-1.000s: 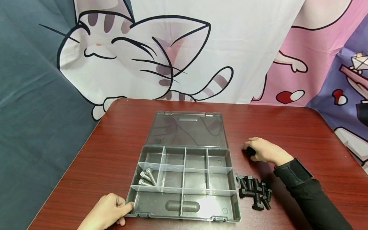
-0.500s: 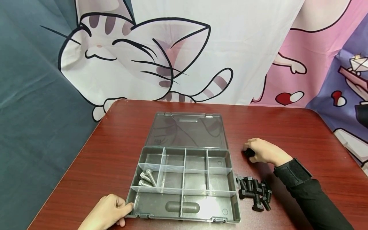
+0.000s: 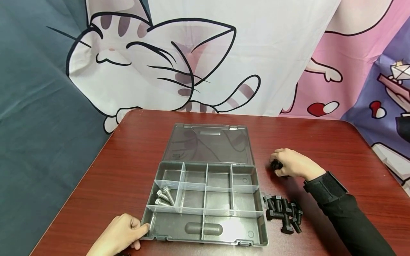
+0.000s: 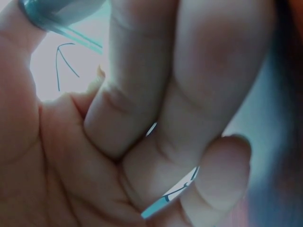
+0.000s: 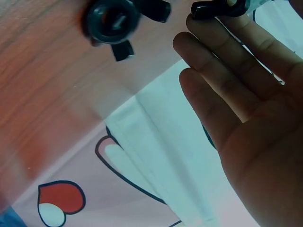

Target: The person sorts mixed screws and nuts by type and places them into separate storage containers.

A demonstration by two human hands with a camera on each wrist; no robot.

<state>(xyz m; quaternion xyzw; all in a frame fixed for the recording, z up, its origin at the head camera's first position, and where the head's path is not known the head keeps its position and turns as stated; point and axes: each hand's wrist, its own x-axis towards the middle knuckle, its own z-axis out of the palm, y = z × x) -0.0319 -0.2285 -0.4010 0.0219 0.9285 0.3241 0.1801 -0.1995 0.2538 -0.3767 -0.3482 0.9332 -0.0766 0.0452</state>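
- Grip: R hand (image 3: 293, 163) narrow, thumb + fingertips on a black winged part (image 3: 276, 164), prob. a wing nut; exact finger contact partly hidden.
- Part's spot: R of the organiser box (image 3: 173, 224), well apart from it. Can't tell if it's off the table (image 3: 320, 137).
- Just changed: R hand + part a touch farther back vs 0.5 s ago, part showing a bit more clearly.
- R wrist cam: another winged piece (image 5: 112, 35), apart from the fingertips.
- L hand (image 3: 120, 233): pinching box's front-L corner, same as 1 s ago.
- No change: black bolts (image 3: 286, 212) piled just beside box's R wall; silver bolts (image 3: 169, 195) in middle row, far-L compt.; lid (image 3: 209, 144) folded back.
- My read: small shift prob. = pickup getting under way; no black pcs visible in box, so work looks early.
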